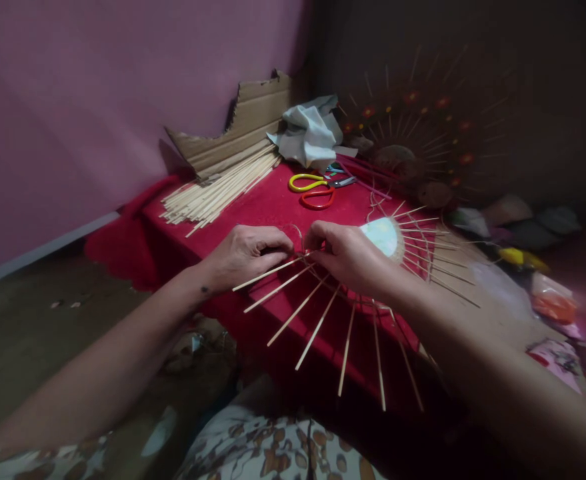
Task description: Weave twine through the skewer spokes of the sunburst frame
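Note:
Wooden sticks (315, 332) fan out like spokes from a round, pale-centred disc (383, 236) over the red cloth. Thin twine (300, 233) loops up between my hands and runs across the spokes. My left hand (250, 255) is closed, thumb and forefinger pinched at the twine beside the leftmost stick. Close by on the right, my right hand (345, 257) pinches the frame where a stick and the twine meet. It covers part of the disc's left side and the inner spokes. The exact contact under both sets of fingertips is hidden.
Yellow-and-red-handled scissors (317, 190) lie beyond my hands. A bundle of loose sticks (223, 190) rests by torn cardboard (245, 120) and a crumpled pale cloth (311, 133). A flower-decorated stick fan (413, 133) stands at the dark back. Plastic packets (553, 297) lie right.

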Demonstrator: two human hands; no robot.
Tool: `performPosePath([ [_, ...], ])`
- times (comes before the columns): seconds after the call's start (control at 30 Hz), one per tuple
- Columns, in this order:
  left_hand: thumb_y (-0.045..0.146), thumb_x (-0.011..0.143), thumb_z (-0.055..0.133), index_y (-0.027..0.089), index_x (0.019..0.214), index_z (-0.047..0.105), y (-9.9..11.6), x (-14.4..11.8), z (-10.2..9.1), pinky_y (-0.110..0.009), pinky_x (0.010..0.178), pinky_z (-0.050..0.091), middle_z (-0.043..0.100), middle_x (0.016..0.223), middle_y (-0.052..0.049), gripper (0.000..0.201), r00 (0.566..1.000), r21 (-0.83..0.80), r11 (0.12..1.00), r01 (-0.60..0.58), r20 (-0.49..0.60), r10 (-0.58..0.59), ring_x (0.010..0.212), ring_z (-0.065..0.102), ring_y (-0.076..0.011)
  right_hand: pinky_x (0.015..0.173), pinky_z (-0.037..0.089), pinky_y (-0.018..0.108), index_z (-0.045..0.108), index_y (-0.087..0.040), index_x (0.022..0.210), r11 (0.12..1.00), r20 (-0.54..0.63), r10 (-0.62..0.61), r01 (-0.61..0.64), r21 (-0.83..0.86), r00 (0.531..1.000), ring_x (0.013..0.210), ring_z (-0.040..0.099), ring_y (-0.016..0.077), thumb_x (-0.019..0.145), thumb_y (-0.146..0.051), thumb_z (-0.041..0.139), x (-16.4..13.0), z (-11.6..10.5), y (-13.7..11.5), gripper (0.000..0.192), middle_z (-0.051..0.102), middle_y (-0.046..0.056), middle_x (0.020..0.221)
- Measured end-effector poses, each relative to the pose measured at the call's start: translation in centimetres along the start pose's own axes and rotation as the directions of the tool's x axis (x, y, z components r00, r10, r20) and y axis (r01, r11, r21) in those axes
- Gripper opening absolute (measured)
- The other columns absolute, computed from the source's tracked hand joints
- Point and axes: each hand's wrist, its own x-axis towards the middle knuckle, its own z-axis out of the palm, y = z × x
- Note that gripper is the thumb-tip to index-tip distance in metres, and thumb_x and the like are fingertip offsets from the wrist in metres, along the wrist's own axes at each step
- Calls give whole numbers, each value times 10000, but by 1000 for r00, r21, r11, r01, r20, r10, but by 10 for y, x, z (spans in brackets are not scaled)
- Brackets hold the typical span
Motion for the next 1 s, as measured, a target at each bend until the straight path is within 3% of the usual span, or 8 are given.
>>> performPosePath([
  [0.33,256,839,559,169,821,686,1,-6,-5,-176,641,456,688,773,-7,155,990,-164,977,139,50,-132,697,609,-94,683,396,242,662,-178,802,990,-59,-75,81,118,995,709,545,106,745,-22,533,2,-2,3,211,620,-10,771],
  [0.57,297,862,566,171,814,697,4,-9,-6,-165,602,429,650,736,-9,188,986,-226,961,161,89,-144,664,574,-87,685,407,260,723,-212,817,990,-83,-73,82,115,994,723,552,113,753,-10,510,2,-2,5,301,616,3,796],
  [0.8,341,877,556,188,871,728,1,-12,-7,-169,569,419,638,714,-19,231,986,-282,951,126,136,-91,642,560,-91,695,411,269,727,-220,772,992,-81,-15,25,122,997,724,554,117,760,-26,531,6,-1,4,276,623,-7,766],
  [1.0,370,877,549,245,909,736,2,-15,-14,-202,621,465,673,781,-37,228,972,-298,938,179,202,-121,707,601,-120,722,418,276,713,-230,753,993,-71,4,5,121,997,757,560,125,772,-42,523,6,-1,6,268,630,-9,782],
])
